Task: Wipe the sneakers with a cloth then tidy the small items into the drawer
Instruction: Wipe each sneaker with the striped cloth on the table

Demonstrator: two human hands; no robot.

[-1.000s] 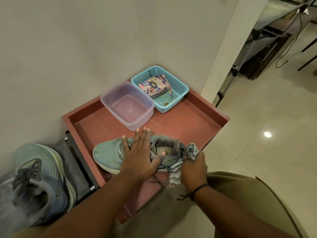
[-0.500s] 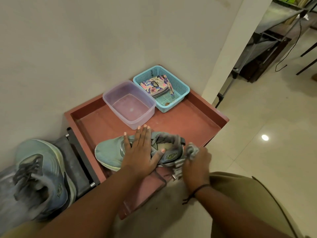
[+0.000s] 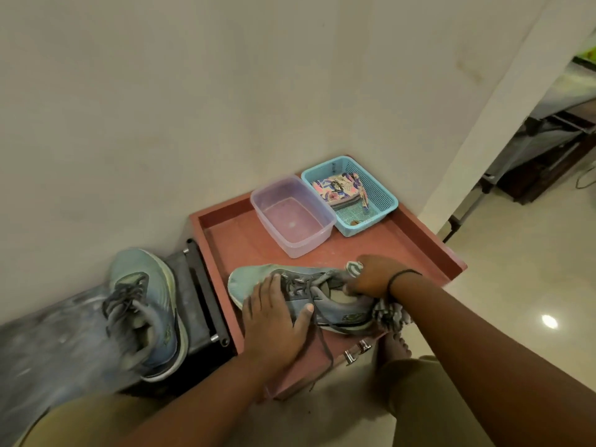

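Note:
A grey-green sneaker point(image 3: 342, 309) lies on its side in the open red drawer point(image 3: 429, 250). My left hand point(image 3: 274, 317) rests on its laces with straight fingers, holding it down. My right hand point(image 3: 371, 279) grips a striped grey cloth point(image 3: 388, 312) and presses it against the far side of the heel collar. The second sneaker point(image 3: 145, 311) stands on a dark stand to the left of the drawer.
A clear plastic box point(image 3: 292, 216) and a blue mesh basket point(image 3: 382, 191) with a floral pouch point(image 3: 337, 188) sit at the back of the drawer. A metal drawer handle point(image 3: 354, 350) is at the front. Wall behind, tiled floor to the right.
My right hand has moved with the cloth from the near side of the heel up and over to the far side. The view has shifted, so the drawer sits further right.

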